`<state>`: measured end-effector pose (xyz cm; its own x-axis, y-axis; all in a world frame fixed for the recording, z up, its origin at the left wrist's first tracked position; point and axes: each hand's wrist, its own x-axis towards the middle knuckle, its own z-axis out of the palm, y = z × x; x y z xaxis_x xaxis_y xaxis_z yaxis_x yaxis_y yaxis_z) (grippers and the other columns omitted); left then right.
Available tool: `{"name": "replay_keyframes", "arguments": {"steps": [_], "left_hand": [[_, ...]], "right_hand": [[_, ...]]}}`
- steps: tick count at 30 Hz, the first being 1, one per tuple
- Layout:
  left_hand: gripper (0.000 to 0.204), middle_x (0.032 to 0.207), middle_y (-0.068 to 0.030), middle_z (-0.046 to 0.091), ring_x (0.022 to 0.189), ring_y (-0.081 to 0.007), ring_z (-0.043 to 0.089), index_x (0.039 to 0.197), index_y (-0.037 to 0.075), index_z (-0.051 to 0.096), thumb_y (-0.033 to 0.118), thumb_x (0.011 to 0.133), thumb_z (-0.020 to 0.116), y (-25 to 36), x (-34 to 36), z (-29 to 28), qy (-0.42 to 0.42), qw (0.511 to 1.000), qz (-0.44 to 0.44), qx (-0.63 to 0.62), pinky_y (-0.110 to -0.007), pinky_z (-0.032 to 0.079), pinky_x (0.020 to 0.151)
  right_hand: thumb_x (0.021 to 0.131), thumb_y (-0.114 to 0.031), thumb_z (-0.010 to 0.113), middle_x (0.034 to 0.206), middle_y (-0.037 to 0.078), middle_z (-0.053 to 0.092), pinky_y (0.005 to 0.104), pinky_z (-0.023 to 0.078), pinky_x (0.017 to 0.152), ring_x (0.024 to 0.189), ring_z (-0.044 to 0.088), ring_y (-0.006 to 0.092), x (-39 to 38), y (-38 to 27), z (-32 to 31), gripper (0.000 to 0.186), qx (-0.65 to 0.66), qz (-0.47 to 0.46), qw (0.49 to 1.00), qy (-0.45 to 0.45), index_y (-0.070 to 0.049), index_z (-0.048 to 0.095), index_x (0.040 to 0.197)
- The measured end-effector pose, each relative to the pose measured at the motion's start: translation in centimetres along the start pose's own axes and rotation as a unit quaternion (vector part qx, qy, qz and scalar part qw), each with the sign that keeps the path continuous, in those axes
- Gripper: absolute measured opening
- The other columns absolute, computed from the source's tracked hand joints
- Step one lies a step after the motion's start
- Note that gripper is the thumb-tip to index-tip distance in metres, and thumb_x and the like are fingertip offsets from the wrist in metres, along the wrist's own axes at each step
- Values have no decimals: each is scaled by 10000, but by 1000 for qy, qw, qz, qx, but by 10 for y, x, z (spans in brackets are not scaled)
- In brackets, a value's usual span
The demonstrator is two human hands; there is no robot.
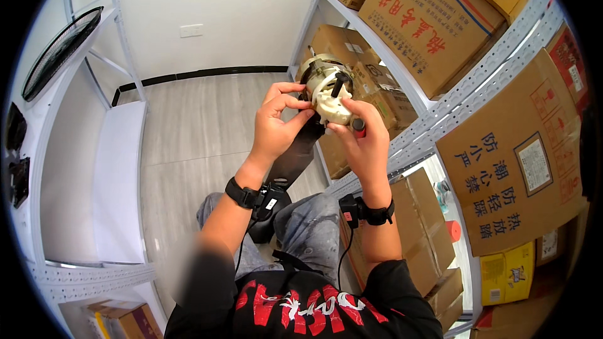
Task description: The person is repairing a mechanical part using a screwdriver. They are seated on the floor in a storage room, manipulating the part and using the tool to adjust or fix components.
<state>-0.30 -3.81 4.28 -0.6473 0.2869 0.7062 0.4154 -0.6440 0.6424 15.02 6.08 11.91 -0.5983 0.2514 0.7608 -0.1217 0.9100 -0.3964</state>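
A fan motor (325, 74) with a cream plastic gear housing (331, 105) sits on top of a dark upright stand (293, 161) in front of me. A black knob (340, 84) sticks up from the housing. My left hand (280, 118) is closed, thumb and fingertips pinching at the motor's left side; any small part between them is hidden. My right hand (365, 141) grips the housing's right edge between thumb and forefinger. Against its fingers rests a red-and-black handle (358, 127), perhaps a screwdriver's, with the rest of it out of sight.
Shelves with cardboard cartons (433, 22) rise close on my right, and a large carton (518, 157) leans there. A white shelf rack (119, 182) stands to my left, bearing a black mesh fan guard (63, 53). Behind the motor is a white wall (220, 6).
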Motion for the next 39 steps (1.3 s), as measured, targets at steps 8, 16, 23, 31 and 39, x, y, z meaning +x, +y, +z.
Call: {"name": "replay_keyframes", "arguments": {"steps": [8, 16, 23, 31, 39], "left_hand": [[127, 1217, -106, 645, 1147, -223, 626, 916, 34, 727, -25, 827, 796, 4, -1, 7, 8, 999, 9, 33, -329, 503, 973], [141, 1194, -105, 644, 1152, -251, 623, 903, 50, 729, -11, 805, 811, 9, -3, 10, 10, 996, 15, 84, -348, 505, 980], [169, 1236, -126, 628, 1143, -223, 602, 928, 46, 728, -40, 809, 811, 7, -9, 16, 24, 992, 44, 119, -333, 498, 983], [197, 1220, -133, 651, 1147, -260, 616, 945, 55, 691, -29, 811, 808, 9, -10, 20, 47, 984, 82, 151, -363, 494, 992], [204, 1221, -128, 665, 1124, -265, 630, 940, 62, 685, -22, 804, 810, 8, -9, 19, 44, 980, 104, 162, -374, 507, 966]], "right_hand": [[776, -88, 864, 1138, 150, 694, 358, 537, 895, 1038, 684, 306, -1, 0, -2, 490, 17, 52, 999, -1, -28, 664, 1219], [780, -57, 844, 1166, 147, 690, 362, 519, 931, 1076, 671, 309, 6, 14, -12, 478, 62, 50, 996, -48, -34, 664, 1222], [783, -33, 830, 1162, 148, 687, 366, 516, 940, 1088, 668, 311, 6, 10, -14, 476, 56, 28, 997, -38, -36, 664, 1229], [788, -29, 826, 1165, 146, 691, 348, 512, 941, 1081, 672, 286, -2, 14, -7, 477, 80, 57, 995, -17, -36, 667, 1239], [798, -15, 817, 1164, 101, 711, 302, 511, 909, 1062, 649, 159, -3, 16, -4, 500, 161, 141, 977, -11, -24, 659, 1272]]}}
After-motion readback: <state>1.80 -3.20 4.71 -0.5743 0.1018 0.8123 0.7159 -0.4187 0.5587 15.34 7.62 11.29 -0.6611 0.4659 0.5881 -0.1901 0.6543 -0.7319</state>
